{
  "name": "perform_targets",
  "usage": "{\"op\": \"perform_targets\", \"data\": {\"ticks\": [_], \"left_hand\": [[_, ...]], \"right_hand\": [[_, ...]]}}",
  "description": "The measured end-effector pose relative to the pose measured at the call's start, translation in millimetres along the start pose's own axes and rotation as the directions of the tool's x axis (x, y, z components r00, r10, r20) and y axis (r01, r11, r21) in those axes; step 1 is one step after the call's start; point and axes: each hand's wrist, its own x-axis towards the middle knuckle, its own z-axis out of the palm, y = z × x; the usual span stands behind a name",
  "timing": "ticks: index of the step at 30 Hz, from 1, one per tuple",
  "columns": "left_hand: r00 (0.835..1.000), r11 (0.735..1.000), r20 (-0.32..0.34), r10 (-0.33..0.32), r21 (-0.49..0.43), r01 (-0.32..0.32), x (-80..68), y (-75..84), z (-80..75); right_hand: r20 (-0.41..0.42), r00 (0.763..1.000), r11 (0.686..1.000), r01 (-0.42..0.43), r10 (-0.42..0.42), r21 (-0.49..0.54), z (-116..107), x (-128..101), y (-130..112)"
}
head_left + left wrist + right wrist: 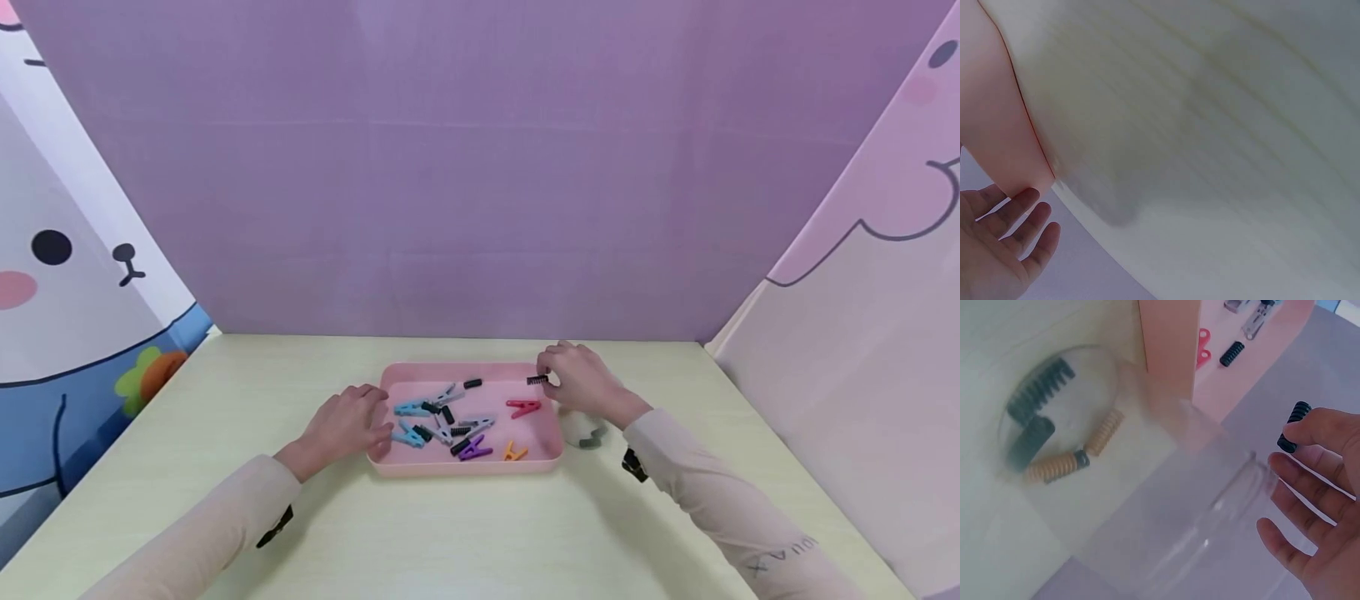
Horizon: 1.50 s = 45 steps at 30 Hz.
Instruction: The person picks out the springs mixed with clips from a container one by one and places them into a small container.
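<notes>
Pink tray [465, 468] at the centre of a pale yellow-green table [450, 542], scattered with small clothespins: blue ones [411, 408] toward 9 o'clock, a red one [522, 407] toward 3 o'clock, a purple one [475, 452] and an orange one [514, 452] toward 6 o'clock, grey ones and short black springs in between.

Right hand [581, 379] at the tray's 2 o'clock corner, pinching a black spring [536, 380] between thumb and forefinger, remaining fingers loosely spread; same black spring [1293, 427] held at the fingertips in the right wrist view. Clear glass jar [1147, 506] just beside the tray at 3 o'clock, under the right hand, holding two black springs [1040, 390] and two tan springs [1105, 432].

Left hand [347, 423] at the tray's 9 o'clock edge, fingers relaxed and nearly straight, resting against the rim, holding nothing; open palm [997, 250] seen in the left wrist view beside the tray's pink wall [991, 112].
</notes>
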Motion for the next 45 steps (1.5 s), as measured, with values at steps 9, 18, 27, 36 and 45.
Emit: {"op": "perform_targets", "data": {"ticks": [9, 18, 27, 36, 45], "left_hand": [[1.000, 1.000, 0.007, -0.006, 0.002, 0.006, -0.6, -0.4, 0.2], [1.000, 1.000, -0.001, 0.002, -0.002, -0.002, -1.6, 0.1, 1.0], [1.000, 1.000, 0.001, -0.005, 0.004, 0.005, -0.9, 0.7, 1.3], [1.000, 1.000, -0.002, 0.000, 0.001, 0.000, -0.9, 0.2, 1.6], [1.000, 1.000, -0.011, 0.011, 0.005, -0.011, 0.4, 0.1, 3.3]], "right_hand": [[-0.071, 0.997, 1.000, -0.017, 0.018, 0.013, -7.3, -16.1, 18.0], [-0.100, 0.994, 0.999, -0.040, 0.042, 0.015, -8.6, -30.9, 35.4], [-0.086, 0.992, 0.996, -0.087, 0.088, 0.023, -7.3, -43.9, 45.3], [-0.014, 0.994, 0.994, -0.108, 0.108, 0.029, -4.4, -48.5, 48.5], [0.017, 0.997, 0.995, -0.080, 0.079, 0.054, -3.7, -46.7, 50.0]]}}
